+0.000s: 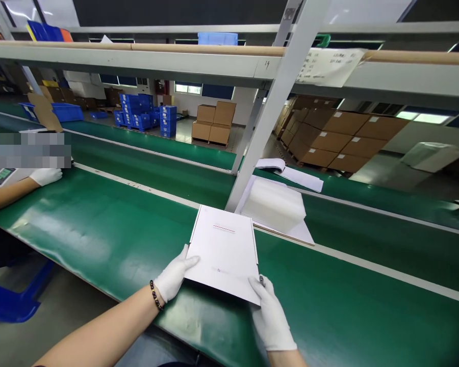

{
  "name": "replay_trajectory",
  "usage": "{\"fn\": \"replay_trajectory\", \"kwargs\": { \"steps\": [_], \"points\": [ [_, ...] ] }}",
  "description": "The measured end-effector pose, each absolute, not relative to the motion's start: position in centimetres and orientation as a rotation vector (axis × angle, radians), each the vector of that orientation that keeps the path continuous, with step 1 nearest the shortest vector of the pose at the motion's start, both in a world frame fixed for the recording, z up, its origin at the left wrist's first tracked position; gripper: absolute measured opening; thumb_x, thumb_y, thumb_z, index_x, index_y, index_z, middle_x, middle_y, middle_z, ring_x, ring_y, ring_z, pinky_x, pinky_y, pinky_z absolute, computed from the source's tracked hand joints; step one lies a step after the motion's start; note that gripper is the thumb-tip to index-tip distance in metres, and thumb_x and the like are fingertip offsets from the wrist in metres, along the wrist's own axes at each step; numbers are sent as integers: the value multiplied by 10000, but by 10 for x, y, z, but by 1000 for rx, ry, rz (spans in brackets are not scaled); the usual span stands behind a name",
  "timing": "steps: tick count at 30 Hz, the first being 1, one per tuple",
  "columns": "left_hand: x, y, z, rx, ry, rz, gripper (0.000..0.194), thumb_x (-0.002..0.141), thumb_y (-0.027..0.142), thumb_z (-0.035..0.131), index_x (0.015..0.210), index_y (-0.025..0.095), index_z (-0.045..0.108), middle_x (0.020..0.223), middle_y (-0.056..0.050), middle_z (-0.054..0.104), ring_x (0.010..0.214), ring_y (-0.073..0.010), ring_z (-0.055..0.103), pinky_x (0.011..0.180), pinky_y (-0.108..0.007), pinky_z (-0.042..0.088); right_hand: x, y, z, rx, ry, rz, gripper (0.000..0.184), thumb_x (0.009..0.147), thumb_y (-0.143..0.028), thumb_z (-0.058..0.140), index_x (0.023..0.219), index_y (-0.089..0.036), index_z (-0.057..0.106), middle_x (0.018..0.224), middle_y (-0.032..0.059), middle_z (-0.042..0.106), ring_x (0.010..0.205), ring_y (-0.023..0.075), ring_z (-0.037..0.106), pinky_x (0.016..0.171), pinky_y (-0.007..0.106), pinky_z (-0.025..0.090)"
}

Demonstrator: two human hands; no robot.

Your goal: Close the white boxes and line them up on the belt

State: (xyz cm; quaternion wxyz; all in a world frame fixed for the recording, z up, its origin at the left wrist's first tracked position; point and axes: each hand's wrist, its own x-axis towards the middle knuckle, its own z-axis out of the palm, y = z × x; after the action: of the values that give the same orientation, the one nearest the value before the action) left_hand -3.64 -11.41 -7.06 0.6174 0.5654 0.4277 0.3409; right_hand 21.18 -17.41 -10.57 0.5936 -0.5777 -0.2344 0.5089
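Note:
A flat white box [224, 250] with a thin red line printed near its far end lies on the green conveyor belt [110, 229] in front of me. My left hand [174, 278], in a white glove with a dark bead bracelet at the wrist, grips the box's near left corner, thumb on top. My right hand [271, 316], also gloved, holds the near right corner, with a small dark object between its fingers that I cannot make out.
A stack of white sheets and foam [277, 206] lies just beyond the box beside a slanted grey frame post [268, 117]. A co-worker's gloved hand [46, 176] rests at the far left by a scale. Cardboard boxes [340, 137] and blue crates [145, 114] stand behind.

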Motion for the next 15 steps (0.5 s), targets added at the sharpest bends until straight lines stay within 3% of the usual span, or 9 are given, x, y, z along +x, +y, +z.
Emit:
{"fn": "replay_trajectory", "kwargs": {
  "steps": [5,9,15],
  "points": [
    [-28,-80,-80,1606,1213,795,647,935,412,465,1514,185,285,1484,-99,432,1370,-284,397,1163,-458,315,216,-146,-114,-1558,-879,829,544,675,-597,686,1022,-226,491,935,73,631,896,287,639,776,404,553],
    [-27,-46,-81,1928,1443,679,594,887,293,514,1456,191,381,1461,-98,463,1350,-302,414,1198,-507,164,231,-123,-113,-1776,-1162,627,420,713,-574,608,922,-235,478,822,62,644,778,303,634,698,415,508],
    [-46,-10,-84,2199,1328,366,587,788,325,695,1342,199,545,1419,-122,505,1410,-362,301,1178,-485,211,258,-108,-120,-1847,-1582,537,338,763,-391,585,1048,-215,539,934,65,563,842,279,597,737,377,461]
  ]
}}
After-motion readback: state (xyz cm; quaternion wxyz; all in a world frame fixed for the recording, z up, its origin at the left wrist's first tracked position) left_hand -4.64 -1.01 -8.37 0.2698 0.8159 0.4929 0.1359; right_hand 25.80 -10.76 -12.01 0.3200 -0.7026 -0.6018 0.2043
